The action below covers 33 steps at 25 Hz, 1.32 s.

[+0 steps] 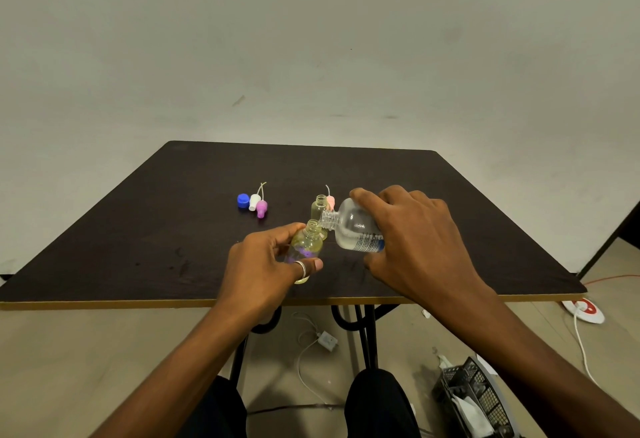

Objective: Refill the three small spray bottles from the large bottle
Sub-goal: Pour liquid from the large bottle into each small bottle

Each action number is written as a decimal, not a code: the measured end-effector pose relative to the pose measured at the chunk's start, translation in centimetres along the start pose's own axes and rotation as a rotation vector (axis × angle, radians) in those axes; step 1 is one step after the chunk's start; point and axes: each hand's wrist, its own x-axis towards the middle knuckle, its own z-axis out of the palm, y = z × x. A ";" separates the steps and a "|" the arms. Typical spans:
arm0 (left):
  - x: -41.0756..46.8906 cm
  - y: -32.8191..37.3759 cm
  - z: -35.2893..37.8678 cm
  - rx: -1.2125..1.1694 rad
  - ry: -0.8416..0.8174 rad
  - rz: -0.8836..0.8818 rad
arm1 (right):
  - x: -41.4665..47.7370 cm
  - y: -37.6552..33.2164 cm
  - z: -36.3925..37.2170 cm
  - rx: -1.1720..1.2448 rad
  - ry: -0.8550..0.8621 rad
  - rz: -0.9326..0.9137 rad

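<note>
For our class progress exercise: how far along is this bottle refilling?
Done: spray tops and blue cap lie off. In hand: right hand tips the large bottle toward the small bottle in the left hand. Left: perhaps the open bottle behind, a third unseen, recapping.

Dark table (121,250): blue cap (243,200), white top (255,202), purple top (261,209), pink top (331,202), small bottle (319,209) upright

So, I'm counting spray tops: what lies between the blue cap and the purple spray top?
A white spray top lies between the blue cap and the purple spray top, shown in the head view.
</note>
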 end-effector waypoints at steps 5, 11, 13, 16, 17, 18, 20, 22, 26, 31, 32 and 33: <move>0.0 0.0 0.0 -0.003 0.001 -0.005 | 0.0 0.0 -0.1 0.001 0.005 0.001; 0.0 0.1 0.0 -0.007 -0.006 -0.006 | 0.0 -0.1 0.1 0.010 0.013 0.003; 0.0 0.1 0.0 -0.009 -0.007 -0.004 | -0.1 -0.1 0.0 0.009 0.017 0.000; 0.1 0.0 0.0 -0.006 -0.008 -0.003 | 0.0 -0.1 0.0 0.008 0.008 -0.001; 0.1 -0.1 0.0 -0.006 -0.008 -0.003 | 0.0 -0.1 0.0 0.008 0.003 -0.001; 0.1 -0.1 0.0 -0.007 -0.009 -0.003 | 0.0 -0.1 0.0 0.007 0.002 -0.001; 0.1 -0.1 0.0 -0.012 -0.005 -0.003 | -0.1 -0.1 -0.1 0.005 0.002 -0.002; 0.0 -0.1 0.0 -0.017 0.000 -0.002 | -0.1 0.0 -0.1 0.009 -0.006 -0.001; 0.0 -0.2 0.2 -0.028 -0.001 0.000 | 0.0 0.0 -0.1 0.012 -0.006 0.000; -0.2 -0.3 0.3 -0.059 0.005 -0.003 | 0.0 0.0 0.0 0.008 -0.014 0.003; -0.2 -0.3 0.3 -0.065 0.007 -0.002 | 0.0 0.0 0.0 0.007 -0.014 0.002; -0.2 -0.3 0.3 -0.071 0.009 -0.001 | 0.0 0.0 0.0 0.005 -0.009 0.001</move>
